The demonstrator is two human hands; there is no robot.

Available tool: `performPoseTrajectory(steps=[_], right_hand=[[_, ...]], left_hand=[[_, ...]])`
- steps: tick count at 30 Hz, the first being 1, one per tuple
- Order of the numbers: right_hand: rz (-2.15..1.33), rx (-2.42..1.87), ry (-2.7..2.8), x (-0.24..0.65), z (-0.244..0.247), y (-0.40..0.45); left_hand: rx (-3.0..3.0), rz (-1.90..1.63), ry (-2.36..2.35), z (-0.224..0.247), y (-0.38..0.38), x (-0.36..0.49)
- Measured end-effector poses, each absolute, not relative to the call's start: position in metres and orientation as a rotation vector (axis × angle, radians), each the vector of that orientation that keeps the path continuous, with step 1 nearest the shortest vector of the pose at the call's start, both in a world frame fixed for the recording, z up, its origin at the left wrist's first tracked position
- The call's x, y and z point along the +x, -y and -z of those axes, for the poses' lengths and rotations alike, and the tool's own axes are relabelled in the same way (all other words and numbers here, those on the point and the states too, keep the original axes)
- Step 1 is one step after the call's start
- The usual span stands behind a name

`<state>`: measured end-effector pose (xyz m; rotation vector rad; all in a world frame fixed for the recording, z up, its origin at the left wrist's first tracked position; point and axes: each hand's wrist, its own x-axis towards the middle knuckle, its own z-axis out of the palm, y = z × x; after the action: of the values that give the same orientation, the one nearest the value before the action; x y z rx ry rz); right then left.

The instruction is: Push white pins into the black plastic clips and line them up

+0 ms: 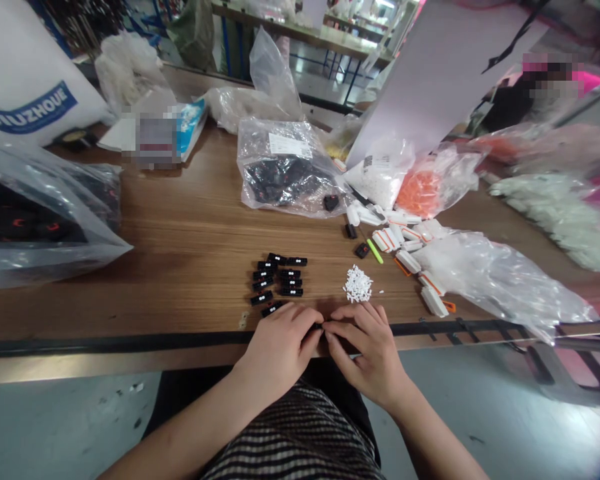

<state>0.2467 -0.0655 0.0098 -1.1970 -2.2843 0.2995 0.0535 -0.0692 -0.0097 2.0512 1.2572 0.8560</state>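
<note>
**Small dark piece (319, 325) held between fingertips at the counter (190, 240) edge**

The small dark piece is held near the front edge of the counter, where the fingertips of both hands are brought together. It is pinched between thumb and forefinger of the left hand (286, 337). By the right hand (363, 347) it is met with bent fingers, thumb and forefinger close together; whether it is pinched there or only touched cannot be told. Because the piece is mostly covered, its long axis and the way it points cannot be made out.

Beyond the left hand, black blocks (292, 292) are laid in two loose columns, with paired white dots shown on their faces. In the right column the long axes are set nearly parallel to the counter's front edge; in the left column most are slanted, their right ends turned away from that edge. The nearest block is partly covered by the left hand.

Small white pins (357, 283) are heaped just beyond the right hand. Farther off, a bright green stick (375, 251) is laid aslant beside white plastic parts (387, 239).
</note>
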Motion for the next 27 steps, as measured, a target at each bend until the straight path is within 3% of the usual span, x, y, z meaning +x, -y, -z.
performPoseTrajectory(steps=[5, 10, 14, 18, 21, 27], right_hand=[[-0.437, -1.152, 2.126, 0.256, -0.002, 0.064], [-0.308, -1.254, 1.800, 0.276, 0.009, 0.064], [-0.207, -1.349, 1.680, 0.294, 0.011, 0.059], [-0.167, -1.447, 1.641, 0.306, 0.013, 0.051], [-0.205, -1.453, 1.640, 0.309, 0.016, 0.048], [-0.198, -1.418, 1.652, 0.304, 0.016, 0.048]], left_hand=[[2.080, -0.879, -1.247, 0.011, 0.070, 0.055], [2.100, -1.037, -1.142, 0.004, 0.075, 0.050], [1.979, -1.236, -1.440, -0.018, 0.062, 0.014], [1.978, -0.954, -1.737, -0.036, 0.019, -0.034], [2.015, -0.721, -1.715, -0.034, -0.015, -0.056], [1.994, -0.609, -1.621, -0.015, -0.045, -0.066]])
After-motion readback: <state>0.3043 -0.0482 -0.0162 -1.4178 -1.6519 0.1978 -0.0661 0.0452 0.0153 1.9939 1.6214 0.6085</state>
